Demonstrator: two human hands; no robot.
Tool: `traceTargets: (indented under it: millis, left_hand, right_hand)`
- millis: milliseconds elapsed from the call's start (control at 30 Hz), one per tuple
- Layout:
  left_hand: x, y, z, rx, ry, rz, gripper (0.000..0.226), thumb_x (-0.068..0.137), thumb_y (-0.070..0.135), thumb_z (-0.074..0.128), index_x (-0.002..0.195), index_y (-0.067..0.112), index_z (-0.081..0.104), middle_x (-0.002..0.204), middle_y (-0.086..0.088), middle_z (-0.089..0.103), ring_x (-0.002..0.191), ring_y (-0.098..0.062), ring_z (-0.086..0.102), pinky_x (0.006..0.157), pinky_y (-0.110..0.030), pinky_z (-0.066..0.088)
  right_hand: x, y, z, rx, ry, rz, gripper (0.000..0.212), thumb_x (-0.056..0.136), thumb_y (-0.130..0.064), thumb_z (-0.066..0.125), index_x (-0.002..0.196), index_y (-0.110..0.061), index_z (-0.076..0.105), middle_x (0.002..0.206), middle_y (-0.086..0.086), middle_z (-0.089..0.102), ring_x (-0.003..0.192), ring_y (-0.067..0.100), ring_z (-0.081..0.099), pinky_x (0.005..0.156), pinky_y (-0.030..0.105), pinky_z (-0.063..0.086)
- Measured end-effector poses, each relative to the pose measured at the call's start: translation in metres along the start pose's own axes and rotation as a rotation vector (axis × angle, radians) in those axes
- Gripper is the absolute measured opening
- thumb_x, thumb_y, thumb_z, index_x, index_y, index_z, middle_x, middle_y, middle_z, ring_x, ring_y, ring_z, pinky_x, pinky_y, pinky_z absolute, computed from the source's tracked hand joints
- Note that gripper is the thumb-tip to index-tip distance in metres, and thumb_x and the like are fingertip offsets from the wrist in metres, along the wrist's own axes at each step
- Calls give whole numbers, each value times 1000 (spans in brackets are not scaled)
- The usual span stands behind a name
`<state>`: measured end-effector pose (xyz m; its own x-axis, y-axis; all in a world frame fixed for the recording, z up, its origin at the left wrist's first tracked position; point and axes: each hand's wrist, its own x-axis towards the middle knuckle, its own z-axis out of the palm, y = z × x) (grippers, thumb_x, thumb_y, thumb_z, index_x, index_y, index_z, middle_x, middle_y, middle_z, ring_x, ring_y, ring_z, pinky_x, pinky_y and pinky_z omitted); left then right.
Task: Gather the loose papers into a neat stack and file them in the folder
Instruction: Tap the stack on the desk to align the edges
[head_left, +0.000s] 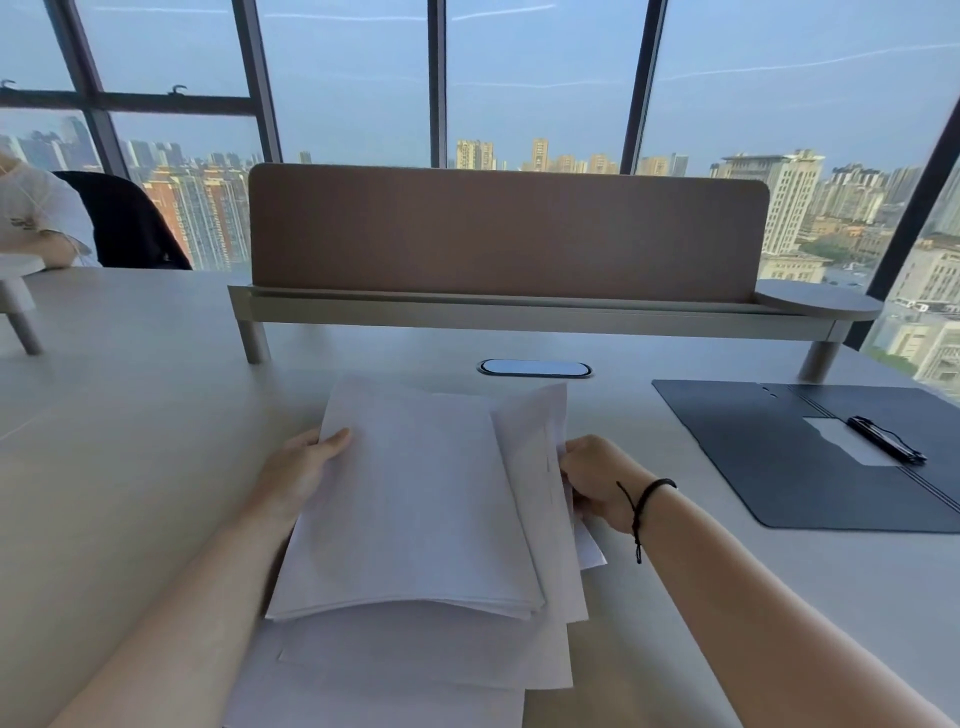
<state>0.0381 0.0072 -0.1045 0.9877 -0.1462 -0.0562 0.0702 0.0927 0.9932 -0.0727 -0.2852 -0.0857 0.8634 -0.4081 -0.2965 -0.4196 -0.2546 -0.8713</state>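
Both hands, left hand (304, 467) and right hand (597, 480), pinch opposite edges of the papers (415, 499): light, floppy, slippery sheets, likely best squared by their sides.

Both hands gripping papers (415, 499), folder (810, 457) open

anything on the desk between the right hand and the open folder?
Nothing: in the head view, only bare desk separates the right hand, gripping the papers, from the folder. The pen lies on the folder itself.
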Motion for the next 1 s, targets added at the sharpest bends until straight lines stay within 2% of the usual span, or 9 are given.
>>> traceTargets:
  millis: [100,167,300,400,533,600,733,867,1000]
  left_hand:
    - [4,0,-6,-21,48,9,12,92,13,63,87,7,72,67,4,76,57,-10,70,71,-29,54]
    - [7,-1,-8,-21,101,17,12,92,12,63,82,10,71,61,8,74,54,-7,69,69,-28,52]
    - [8,-4,-7,106,174,69,17,89,11,68,73,16,71,52,15,69,73,-22,64,75,-32,49]
    - [6,-5,-3,163,132,69,9,88,12,68,84,10,76,55,13,70,81,-26,66,81,-36,50]
    - [1,-1,0,174,120,78,15,91,9,65,103,5,73,52,16,68,59,-11,66,54,-15,51]
    - [-2,0,1,159,111,76,16,91,7,63,105,4,72,62,10,72,46,2,64,45,-8,47]
    - [-7,3,4,131,60,60,22,93,4,61,111,-5,69,85,-8,72,47,3,64,47,-10,50]
    - [-10,3,1,103,-64,-5,20,92,8,62,107,-1,72,111,-19,71,60,-8,72,56,-19,57]
    - [-25,6,17,202,-131,49,21,94,7,60,110,0,71,113,-18,71,71,-13,71,62,-18,56]
  right_hand:
    - [6,-13,12,-219,195,-139,29,82,0,47,60,-16,35,61,7,35,59,21,31,52,27,26]
    - [5,-20,18,-282,275,-196,37,77,1,46,57,-18,23,56,2,25,57,22,22,52,30,16]
    - [9,-35,22,-195,269,-94,30,86,-16,55,62,-14,37,61,2,40,55,20,39,53,24,35]
    - [7,-42,17,132,144,23,32,84,-31,71,99,-5,58,87,8,60,84,28,65,83,42,58]
    - [-3,-35,11,326,-23,102,29,90,-26,71,104,-5,57,93,16,65,71,31,66,68,42,58]
    - [-5,-26,15,368,-93,115,31,90,-23,70,109,-1,62,93,19,72,72,32,70,73,43,60]
    - [-6,-4,24,361,-160,86,48,78,-25,77,119,-2,69,112,18,75,100,37,73,94,54,56]
    - [-22,3,26,533,-306,63,28,92,-13,68,117,2,70,114,21,75,103,37,72,85,46,59]
    - [-28,8,32,577,-317,47,28,90,3,64,118,5,67,110,22,75,89,36,75,74,45,62]
